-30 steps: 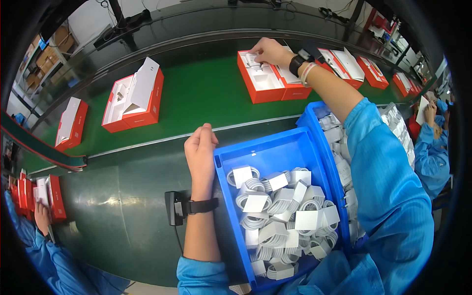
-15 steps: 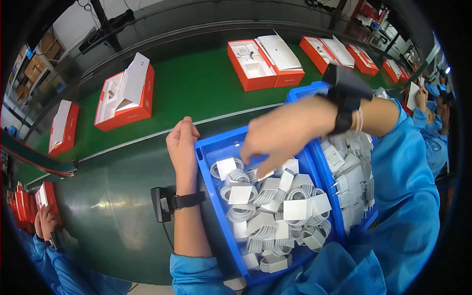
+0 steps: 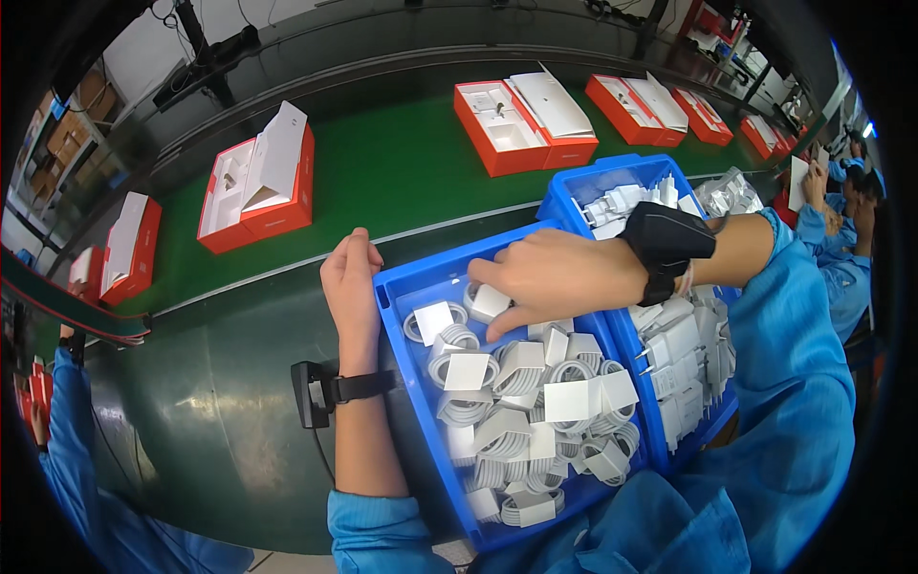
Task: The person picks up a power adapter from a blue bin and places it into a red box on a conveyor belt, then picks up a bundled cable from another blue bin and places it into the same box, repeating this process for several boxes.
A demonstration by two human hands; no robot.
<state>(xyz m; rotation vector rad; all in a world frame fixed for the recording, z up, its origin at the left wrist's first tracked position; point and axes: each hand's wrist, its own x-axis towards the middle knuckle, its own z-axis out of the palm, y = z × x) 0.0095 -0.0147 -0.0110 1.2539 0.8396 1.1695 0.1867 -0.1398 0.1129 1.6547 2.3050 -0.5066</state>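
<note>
My right hand [image 3: 555,277] is over the far part of a blue tray [image 3: 411,383], its thumb and fingers closed round a coiled charging cable [image 3: 489,302] with a white paper band. Several similar white cable coils [image 3: 521,368] lie heaped in that tray below it. Just outside the tray's far left corner is my left hand [image 3: 351,277], its fingers curled in; whatever may be inside them is hidden. Both wrists carry a black strapped device.
A second blue bin [image 3: 626,335] with white plug adapters [image 3: 674,368] adjoins on the right; another blue bin [image 3: 564,187] stands behind. Open orange-red boxes [image 3: 258,182] line the green belt [image 3: 382,153]. A co-worker's sleeve [image 3: 72,411] reaches in at left.
My right hand has closed on a cable coil and lifted slightly. The boxes on the belt have shifted a little to the right. At left, the co-worker's arm now extends to another box on the belt.
</note>
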